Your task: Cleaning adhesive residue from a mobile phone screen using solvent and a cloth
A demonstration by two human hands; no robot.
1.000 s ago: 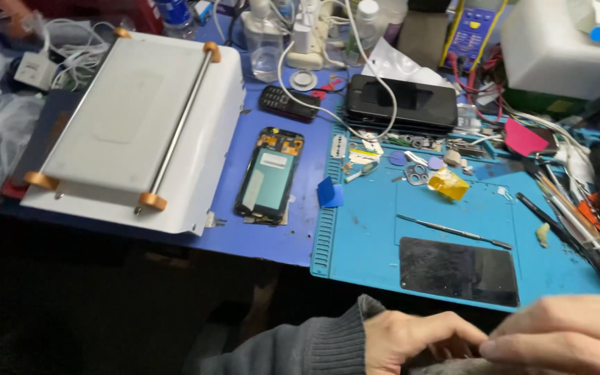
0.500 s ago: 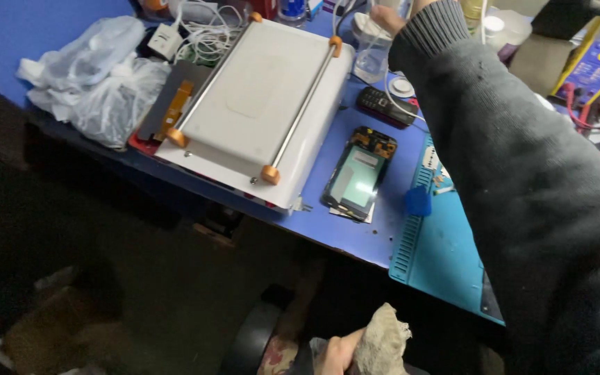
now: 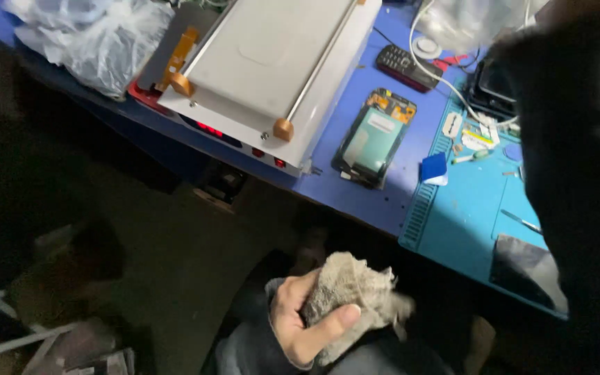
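My left hand [image 3: 303, 316] is low in front of me, below the table edge, closed around a wad of grey cloth [image 3: 355, 292]. My right arm [image 3: 578, 173] in a dark sleeve reaches up and away across the right side of the view; its hand is out of frame. On the blue table lies an opened phone frame [image 3: 375, 137] with its inner side up, beside a white heating plate machine [image 3: 272, 62] with orange knobs.
A light blue work mat [image 3: 467, 208] holds a dark glass panel [image 3: 522, 267], a small blue wedge [image 3: 434, 169], thin tools and small parts. A small keypad phone [image 3: 408, 67], white cables and a crumpled plastic bag [image 3: 98, 35] lie farther back. The dark floor is below.
The view has swung closer and lower. My left hand now grips the grey cloth in plain sight, and my right arm has stretched farther up, its hand gone from view.
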